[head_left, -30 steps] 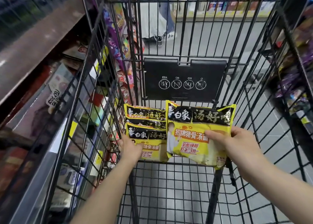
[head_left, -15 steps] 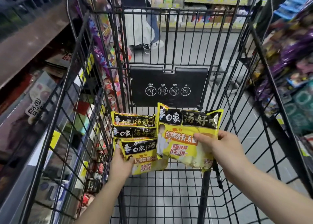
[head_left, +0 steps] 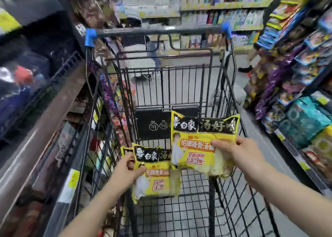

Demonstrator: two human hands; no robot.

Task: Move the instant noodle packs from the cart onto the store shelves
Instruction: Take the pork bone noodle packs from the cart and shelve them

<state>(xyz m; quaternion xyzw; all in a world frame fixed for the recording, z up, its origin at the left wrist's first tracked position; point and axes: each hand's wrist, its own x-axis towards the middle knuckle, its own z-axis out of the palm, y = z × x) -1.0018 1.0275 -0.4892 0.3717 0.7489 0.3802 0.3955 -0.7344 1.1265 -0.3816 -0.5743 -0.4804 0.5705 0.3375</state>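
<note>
Inside the black wire cart (head_left: 231,192) I hold two yellow-and-black instant noodle packs. My right hand (head_left: 240,156) grips the larger-looking pack (head_left: 197,147) by its right side, lifted above the cart's floor. My left hand (head_left: 129,168) grips a second noodle pack (head_left: 158,179) by its left edge, lower and to the left. The corner of another pack (head_left: 125,149) shows behind my left thumb; what carries it is hidden.
Store shelves (head_left: 41,114) run along the left, close to the cart's side. Shelves of snack bags (head_left: 301,78) line the right. The cart's handle with blue ends (head_left: 158,31) is ahead. A person's legs (head_left: 150,60) and a foot (head_left: 245,69) stand in the aisle beyond.
Both hands have risen with their packs, the left one pulling its pack clear of the stack. The view has tilted up, showing the cart handle and far shelves.
</note>
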